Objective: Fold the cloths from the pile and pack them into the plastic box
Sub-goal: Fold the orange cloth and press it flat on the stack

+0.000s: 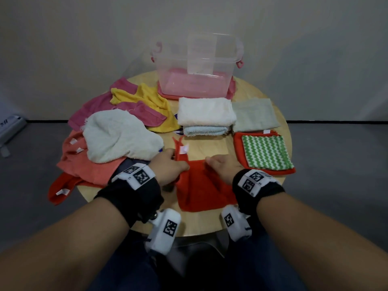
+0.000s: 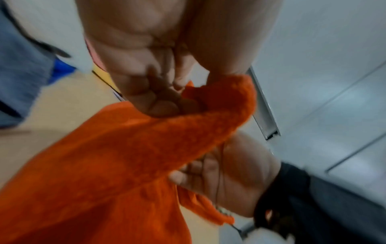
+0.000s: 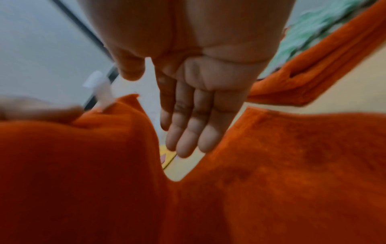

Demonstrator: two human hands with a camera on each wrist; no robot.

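Now, by parts:

Left hand: the left hand (image 1: 168, 166) has its fingers (image 2: 165, 105) curled tight round a bunched edge of the red cloth (image 1: 201, 190); the left wrist view shows the fold pinched under the thumb.

Right hand: the right hand (image 1: 222, 166) lies on the cloth's right side. The right wrist view shows its fingers (image 3: 188, 132) straight and together, gripping nothing there; the left wrist view, blurred, shows cloth against its palm.

Red cloth: at 6 o'clock on the table (image 1: 201, 225), rumpled, a corner with a white tag (image 1: 184, 149) standing up between the hands.

Pile: at 9 o'clock, a loose heap (image 1: 117, 141) of white, salmon, pink and yellow cloths, one red piece hanging over the edge.

Folded: a white-and-blue stack (image 1: 205, 116) at the centre, a grey-green cloth (image 1: 254, 114) at 2 o'clock, a green zigzag cloth (image 1: 266, 154) on a red one at 3 o'clock.

Box: the box (image 1: 197, 66) stands at 12 o'clock on its pink lid, no cloth in it.
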